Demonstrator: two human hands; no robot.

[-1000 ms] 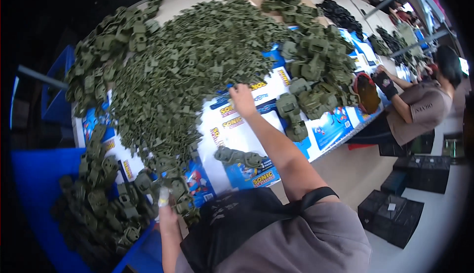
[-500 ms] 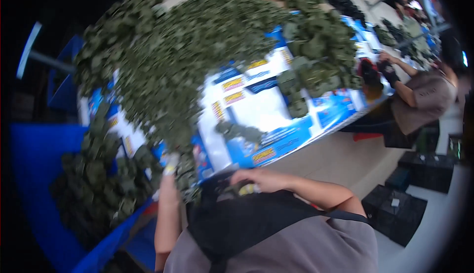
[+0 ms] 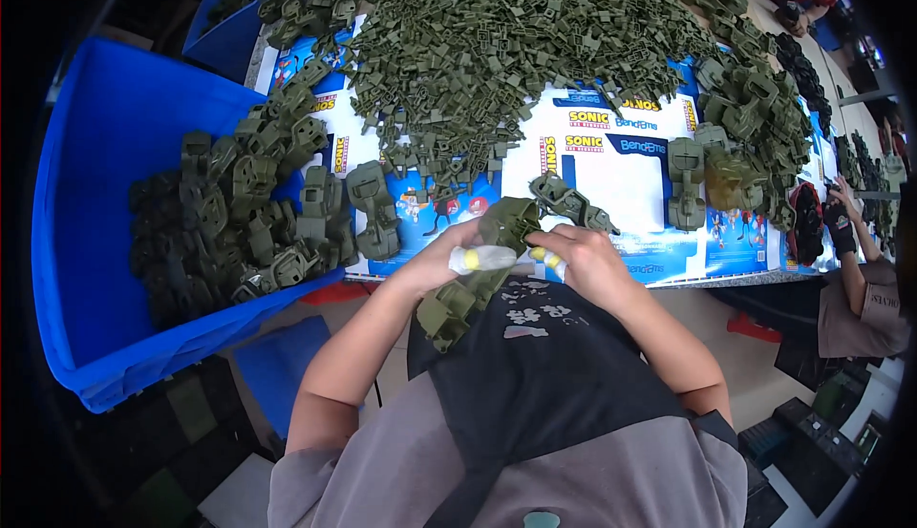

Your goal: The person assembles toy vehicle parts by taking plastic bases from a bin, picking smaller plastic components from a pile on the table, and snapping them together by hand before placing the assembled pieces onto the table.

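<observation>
Both hands meet at the table's near edge over my dark apron. My left hand [image 3: 449, 259], with taped fingertips, grips an olive-green plastic vehicle body [image 3: 468, 280] that hangs down toward my lap. My right hand [image 3: 578, 263], also with taped fingers, presses on the upper end of the same green body. Just beyond the hands lies a smaller green assembled piece [image 3: 571, 203] on the printed blue and white sheet [image 3: 611, 160]. A large heap of small green flat parts [image 3: 506, 41] covers the table's far middle.
A big blue bin [image 3: 105, 203] on my left holds several green bodies [image 3: 239, 213], some spilling onto the table. More green bodies [image 3: 755, 117] are stacked at the right. Another person [image 3: 860, 280] sits at the right end of the table.
My right hand has drawn back from the pile to the table edge. Both hands now hold a green body close to my chest. The view has tilted down and left.
</observation>
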